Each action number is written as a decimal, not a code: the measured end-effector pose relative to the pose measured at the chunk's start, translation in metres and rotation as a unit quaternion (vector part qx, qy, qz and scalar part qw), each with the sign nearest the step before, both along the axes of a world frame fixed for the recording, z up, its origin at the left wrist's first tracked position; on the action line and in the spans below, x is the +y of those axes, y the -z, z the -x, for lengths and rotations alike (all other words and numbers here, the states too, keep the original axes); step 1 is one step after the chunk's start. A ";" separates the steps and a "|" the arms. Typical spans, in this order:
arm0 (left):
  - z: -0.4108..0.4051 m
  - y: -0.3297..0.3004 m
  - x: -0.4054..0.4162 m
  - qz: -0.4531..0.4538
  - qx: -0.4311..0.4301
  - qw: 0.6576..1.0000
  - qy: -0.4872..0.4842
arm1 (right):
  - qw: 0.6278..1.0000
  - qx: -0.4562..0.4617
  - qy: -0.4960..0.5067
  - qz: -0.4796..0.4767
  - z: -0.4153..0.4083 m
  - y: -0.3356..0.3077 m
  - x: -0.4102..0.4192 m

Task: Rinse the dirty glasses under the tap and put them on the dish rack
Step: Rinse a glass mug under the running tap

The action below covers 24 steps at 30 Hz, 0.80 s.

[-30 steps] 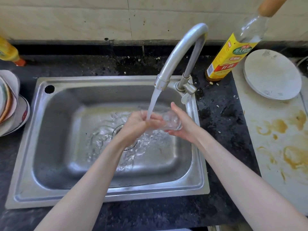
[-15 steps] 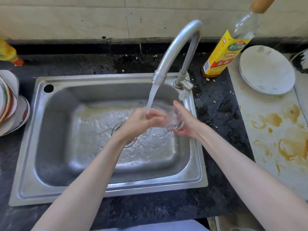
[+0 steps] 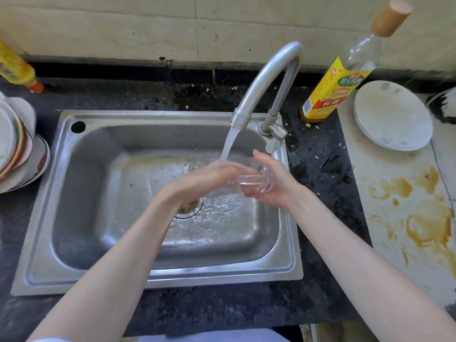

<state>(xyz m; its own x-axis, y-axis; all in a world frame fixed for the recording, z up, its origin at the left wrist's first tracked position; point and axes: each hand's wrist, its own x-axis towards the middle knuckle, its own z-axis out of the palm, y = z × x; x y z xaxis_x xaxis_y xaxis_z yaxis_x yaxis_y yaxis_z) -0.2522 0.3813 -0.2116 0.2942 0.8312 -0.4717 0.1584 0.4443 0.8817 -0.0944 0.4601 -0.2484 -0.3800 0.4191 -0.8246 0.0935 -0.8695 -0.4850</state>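
Head view: a person is holding a clear glass (image 3: 249, 185) on its side under water running from the tap (image 3: 266, 80), above the middle of a steel sink (image 3: 44, 198). The right hand (image 3: 274, 183) is cupping the glass's right end from beneath, its grip curling round it with the thumb lifting above. The left hand (image 3: 209, 177) is lying over the glass's left end, fingers bending onto it at the mouth; whether they are reaching inside cannot be told, since the glass is blurring there. The stream is landing on the left hand just beside the glass, and water is rippling across the sink floor around the drain (image 3: 190, 206), which is showing partly below the left wrist.

The sink is sitting in a dark speckled bench (image 3: 222, 309). At the far right of the tap a bottle (image 3: 330, 95) with a yellow label and a tan cap is standing upright. Right of it a white plate (image 3: 392, 114) is lying on a pale board (image 3: 404, 206) that is carrying brown stains. On the left edge a stack of dishes (image 3: 17, 149) is leaning, and a yellow bottle (image 3: 17, 67) is showing at the far left corner. Beige tiles (image 3: 148, 25) are lining the wall beyond.
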 end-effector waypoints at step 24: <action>0.002 -0.004 -0.001 -0.088 0.140 0.967 -0.193 | 0.997 0.030 0.071 0.020 0.013 -0.013 -0.023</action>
<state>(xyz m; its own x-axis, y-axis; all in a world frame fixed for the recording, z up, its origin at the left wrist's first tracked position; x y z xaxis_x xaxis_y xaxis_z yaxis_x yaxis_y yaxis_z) -0.2539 0.3799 -0.2073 -0.1717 0.9286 -0.3290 0.2541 0.3644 0.8959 -0.1074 0.4375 -0.2350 -0.3682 0.4392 -0.8195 -0.0606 -0.8909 -0.4502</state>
